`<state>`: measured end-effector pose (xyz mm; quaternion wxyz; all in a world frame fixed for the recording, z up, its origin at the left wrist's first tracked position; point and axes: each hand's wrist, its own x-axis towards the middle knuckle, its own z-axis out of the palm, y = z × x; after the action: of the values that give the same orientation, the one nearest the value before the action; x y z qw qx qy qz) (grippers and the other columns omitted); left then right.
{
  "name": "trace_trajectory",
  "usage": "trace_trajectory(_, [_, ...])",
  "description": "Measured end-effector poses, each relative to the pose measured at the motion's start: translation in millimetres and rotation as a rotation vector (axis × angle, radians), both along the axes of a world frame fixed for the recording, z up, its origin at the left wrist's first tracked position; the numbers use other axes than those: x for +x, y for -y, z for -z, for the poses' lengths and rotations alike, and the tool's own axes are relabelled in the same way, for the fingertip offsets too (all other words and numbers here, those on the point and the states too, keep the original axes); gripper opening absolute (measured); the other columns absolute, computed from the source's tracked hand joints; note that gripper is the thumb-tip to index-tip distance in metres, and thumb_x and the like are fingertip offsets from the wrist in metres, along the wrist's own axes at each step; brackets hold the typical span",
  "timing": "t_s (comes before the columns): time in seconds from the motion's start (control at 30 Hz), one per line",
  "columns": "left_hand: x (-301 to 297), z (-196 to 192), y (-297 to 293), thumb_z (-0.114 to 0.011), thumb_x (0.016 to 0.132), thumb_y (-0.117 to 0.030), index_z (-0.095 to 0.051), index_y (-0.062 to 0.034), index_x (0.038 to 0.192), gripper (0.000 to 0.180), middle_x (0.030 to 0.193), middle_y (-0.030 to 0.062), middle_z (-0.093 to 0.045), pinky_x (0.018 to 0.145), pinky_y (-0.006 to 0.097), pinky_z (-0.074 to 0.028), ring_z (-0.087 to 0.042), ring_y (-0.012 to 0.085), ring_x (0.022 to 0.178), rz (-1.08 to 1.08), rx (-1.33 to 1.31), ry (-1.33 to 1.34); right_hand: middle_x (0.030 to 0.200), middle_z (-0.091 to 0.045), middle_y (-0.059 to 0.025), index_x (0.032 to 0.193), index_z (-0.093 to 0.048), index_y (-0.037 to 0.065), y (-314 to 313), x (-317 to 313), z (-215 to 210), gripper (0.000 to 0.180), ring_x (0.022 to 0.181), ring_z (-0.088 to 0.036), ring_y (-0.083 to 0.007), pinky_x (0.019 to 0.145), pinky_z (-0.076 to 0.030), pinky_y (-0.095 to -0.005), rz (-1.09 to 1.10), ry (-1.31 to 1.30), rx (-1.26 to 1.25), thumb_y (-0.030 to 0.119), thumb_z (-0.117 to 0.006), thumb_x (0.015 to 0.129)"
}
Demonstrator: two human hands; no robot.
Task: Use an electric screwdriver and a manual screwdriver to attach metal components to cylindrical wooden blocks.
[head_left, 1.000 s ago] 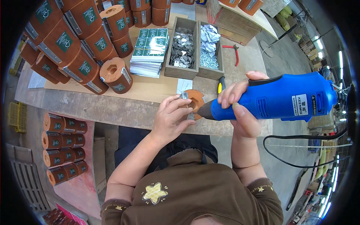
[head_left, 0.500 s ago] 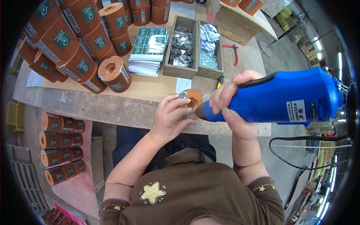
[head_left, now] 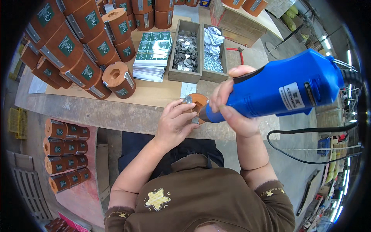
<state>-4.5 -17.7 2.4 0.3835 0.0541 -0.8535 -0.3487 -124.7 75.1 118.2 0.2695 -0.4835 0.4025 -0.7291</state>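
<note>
The block point(head_left: 198, 103), a small orange-brown piece with a hollow centre and a metal strip on its side, sits at the near edge of the bench point(head_left: 116, 114), gripped by the left hand point(head_left: 174, 123), while the right hand point(head_left: 232, 104) is closed around a blue tool point(head_left: 286, 87) whose tip meets it. Similar blocks point(head_left: 77, 46) with green rectangular labels lie stacked at far left, a pile of green label sheets point(head_left: 152, 54) lies beside two wooden trays point(head_left: 199, 50) of metal bits, and more blocks point(head_left: 63, 154) are stacked under the bench.
</note>
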Motion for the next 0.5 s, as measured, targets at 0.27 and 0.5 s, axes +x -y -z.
trace_trajectory(0.27, [1.4, -5.2, -3.1, -0.067, 0.064, -0.004, -0.061, -0.0015, 0.087, 0.024, 0.098, 0.0085, -0.061, 0.093, 0.042, -0.037, -0.057, 0.0242, 0.092, 0.022, -0.064, 0.015, 0.074, -0.048, -0.008, 0.12, -0.03, 0.0, -29.6, -19.1, -10.6, 0.056, 0.064, -0.051, -0.0187, 0.063, -0.044, -0.035, 0.245, 0.025, -0.216, 0.007, -0.054, 0.07])
trace_trajectory(0.5, [-0.6, -9.5, -0.5, -0.069, 0.063, -0.006, -0.061, -0.0008, 0.085, 0.024, 0.094, 0.0085, -0.061, 0.091, 0.042, -0.039, -0.057, 0.0233, 0.09, 0.017, -0.051, 0.019, 0.075, -0.048, -0.0079, 0.12, -0.03, 0.001, -44.2, -21.4, -6.6, 0.057, 0.065, -0.051, -0.0184, 0.064, -0.044, -0.0352, 0.29, 0.031, -0.235, 0.009, -0.053, 0.069])
